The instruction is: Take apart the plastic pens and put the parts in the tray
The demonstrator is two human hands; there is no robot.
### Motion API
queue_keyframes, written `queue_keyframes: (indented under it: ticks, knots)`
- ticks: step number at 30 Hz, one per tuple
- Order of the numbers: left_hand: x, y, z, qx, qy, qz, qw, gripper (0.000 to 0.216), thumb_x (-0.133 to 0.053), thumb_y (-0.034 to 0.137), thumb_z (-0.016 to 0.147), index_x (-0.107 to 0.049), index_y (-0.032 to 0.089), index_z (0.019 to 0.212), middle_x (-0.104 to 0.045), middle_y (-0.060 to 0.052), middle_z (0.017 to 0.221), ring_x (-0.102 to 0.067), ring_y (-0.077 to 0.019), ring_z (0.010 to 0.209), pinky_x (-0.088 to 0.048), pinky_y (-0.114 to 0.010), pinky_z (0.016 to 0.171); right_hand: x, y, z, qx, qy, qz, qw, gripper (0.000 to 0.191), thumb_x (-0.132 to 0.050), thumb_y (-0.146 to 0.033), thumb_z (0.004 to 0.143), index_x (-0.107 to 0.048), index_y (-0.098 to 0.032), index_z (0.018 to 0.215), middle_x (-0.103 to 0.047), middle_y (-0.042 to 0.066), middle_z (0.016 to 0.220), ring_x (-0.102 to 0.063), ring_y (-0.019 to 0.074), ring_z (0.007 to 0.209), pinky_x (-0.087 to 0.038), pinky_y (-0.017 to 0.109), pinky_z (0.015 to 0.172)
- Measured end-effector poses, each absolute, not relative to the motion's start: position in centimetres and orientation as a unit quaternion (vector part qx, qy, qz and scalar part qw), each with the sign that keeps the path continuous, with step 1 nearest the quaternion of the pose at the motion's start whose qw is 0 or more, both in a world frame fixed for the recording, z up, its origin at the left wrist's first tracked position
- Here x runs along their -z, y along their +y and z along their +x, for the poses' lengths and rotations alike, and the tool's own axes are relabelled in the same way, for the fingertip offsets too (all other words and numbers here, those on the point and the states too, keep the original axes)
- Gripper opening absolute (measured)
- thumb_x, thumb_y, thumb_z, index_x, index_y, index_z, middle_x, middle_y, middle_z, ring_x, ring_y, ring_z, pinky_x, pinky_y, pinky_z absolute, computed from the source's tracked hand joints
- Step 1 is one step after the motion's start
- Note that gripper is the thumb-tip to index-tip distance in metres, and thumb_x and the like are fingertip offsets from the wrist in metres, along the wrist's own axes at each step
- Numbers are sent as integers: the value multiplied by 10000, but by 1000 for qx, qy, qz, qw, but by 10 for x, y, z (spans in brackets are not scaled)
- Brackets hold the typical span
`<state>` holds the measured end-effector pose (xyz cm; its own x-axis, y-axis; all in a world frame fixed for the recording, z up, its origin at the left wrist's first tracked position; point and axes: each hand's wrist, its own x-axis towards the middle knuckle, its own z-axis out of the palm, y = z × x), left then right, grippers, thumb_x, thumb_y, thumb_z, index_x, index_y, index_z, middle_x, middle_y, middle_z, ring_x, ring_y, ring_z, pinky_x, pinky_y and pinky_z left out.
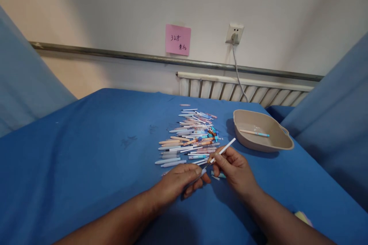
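Observation:
Between the fingers of my right hand [234, 166] is a white pen refill [227, 147], slanting up to the right. Its dark tip points down at the open end of a pale pen barrel [201, 174], which my left hand [181, 182] holds closed around it. The tip is at or just inside the barrel's mouth; I cannot tell which. Just beyond both hands lies a spread of loose pen parts [172, 149]: pale barrels, white refills, and clear, orange and blue pieces. A teal pen piece [220, 175] rests on the cloth below my right fingers.
A beige plastic basin [263, 145] stands at the right with one assembled pen [254, 133] in it. Blue cloth [94, 153] covers the table. Behind are a radiator [218, 89], a pink note [178, 40] and a plugged socket [235, 33]. Blue curtains [330, 84] flank the table.

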<state>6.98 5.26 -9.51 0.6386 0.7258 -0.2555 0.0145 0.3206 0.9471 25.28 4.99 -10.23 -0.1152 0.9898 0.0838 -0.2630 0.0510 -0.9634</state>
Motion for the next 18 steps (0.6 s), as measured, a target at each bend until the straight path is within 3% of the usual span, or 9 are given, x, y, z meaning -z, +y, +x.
queue_keyframes:
  ticks: [10, 18]
  knots:
    - [95, 53, 69, -254, 344, 521, 739, 387, -543, 503, 833, -648, 130, 839, -458, 41, 561, -334, -75, 453, -253, -212, 441, 93, 45, 248, -549, -500, -398, 538, 286, -686, -445, 770, -611, -172, 738, -576, -35, 544, -509, 90, 450, -394, 217, 478]
    - [102, 53, 71, -260, 316, 518, 751, 399, -585, 516, 814, -643, 122, 830, -501, 28, 580, -387, -79, 461, -277, -214, 451, 97, 38, 243, -585, -548, -332, 498, 177, -654, -353, 819, -634, -178, 807, -543, -30, 605, -495, 102, 552, -398, 234, 547]
